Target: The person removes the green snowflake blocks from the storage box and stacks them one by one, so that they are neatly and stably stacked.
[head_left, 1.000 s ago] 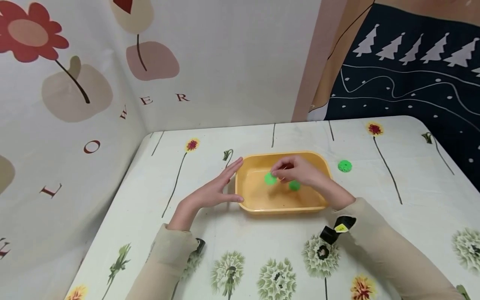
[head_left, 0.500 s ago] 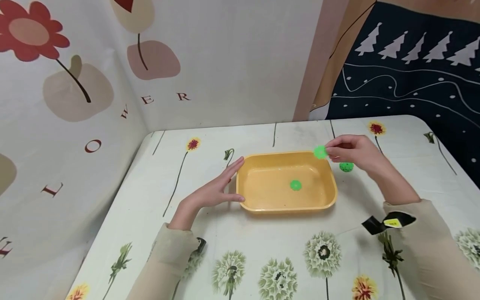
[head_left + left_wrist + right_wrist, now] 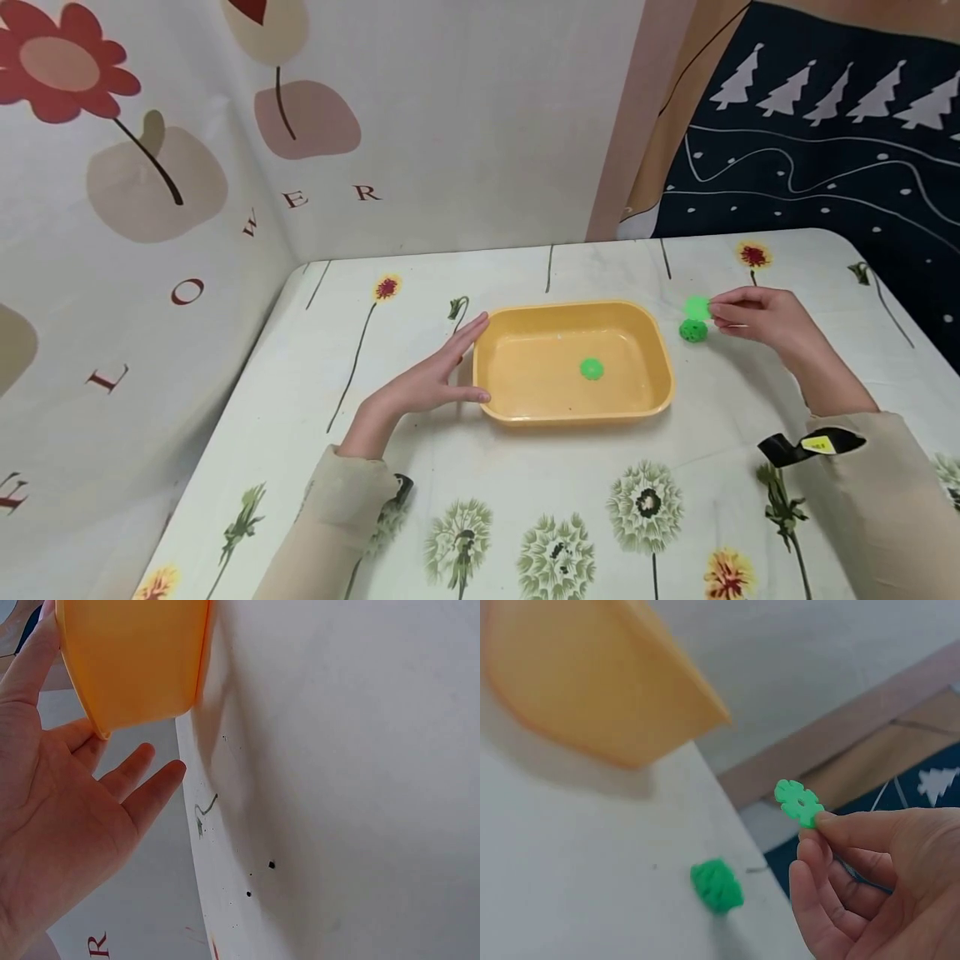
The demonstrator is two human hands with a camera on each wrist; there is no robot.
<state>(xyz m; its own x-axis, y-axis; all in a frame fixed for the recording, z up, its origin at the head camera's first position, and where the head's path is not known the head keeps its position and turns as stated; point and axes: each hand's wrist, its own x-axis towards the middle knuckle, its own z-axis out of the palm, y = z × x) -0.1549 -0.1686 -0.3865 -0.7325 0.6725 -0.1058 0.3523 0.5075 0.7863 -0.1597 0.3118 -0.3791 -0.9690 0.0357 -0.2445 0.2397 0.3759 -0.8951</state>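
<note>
A yellow plastic tray (image 3: 525, 379) sits mid-table with one flat green notched disc (image 3: 592, 369) on its floor. My left hand (image 3: 423, 385) touches the tray's left end, thumb and fingers spread along the rim; in the left wrist view its fingers are fairly straight beside the tray (image 3: 135, 660). To the right of the tray, my right hand (image 3: 768, 318) pinches another green notched disc (image 3: 799, 801) between thumb and finger. Just below that disc lies a small green clump (image 3: 717, 885) with a notched surface, on the tabletop, apart from the held disc in the right wrist view.
A white tablecloth (image 3: 555, 492) printed with flowers and dandelions covers the table. A pale printed curtain (image 3: 465, 125) hangs behind and to the left. Dark fabric with white trees (image 3: 817, 167) hangs beyond the table's right back corner.
My right hand took a green disc out of the tray, carried it right over the rim, and now holds it above the green clump. My left hand stays at the tray's left end.
</note>
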